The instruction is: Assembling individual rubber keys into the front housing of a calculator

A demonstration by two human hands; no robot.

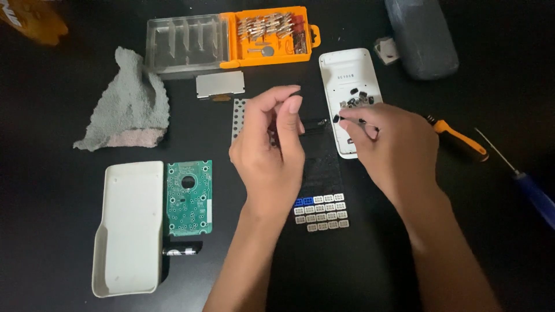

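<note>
Two hands are seen over the black bench: a small black key [336, 118] is pinched by the right hand [393, 144] at the white plastic front shell [338, 72] at one o'clock, the left hand [272, 144] half-clenched, seemingly empty, several keys already placed.

1. Left hand [272, 153] is covering the upper part of the black keypad frame [321, 167]; whatever its curled fingers may be pinching is not showing.
2. Right hand [387, 147] is hiding the lower end of the white front shell [347, 75].
3. Loose keys [357, 99] lying in that shell are reading too small to tell apart.
4. Blue-handled screwdriver [535, 193] is running off the right edge.
5. Orange object [32, 20] is getting cut by the top-left corner, blurred.
6. Grey case [421, 34] is getting cropped at the top.
</note>
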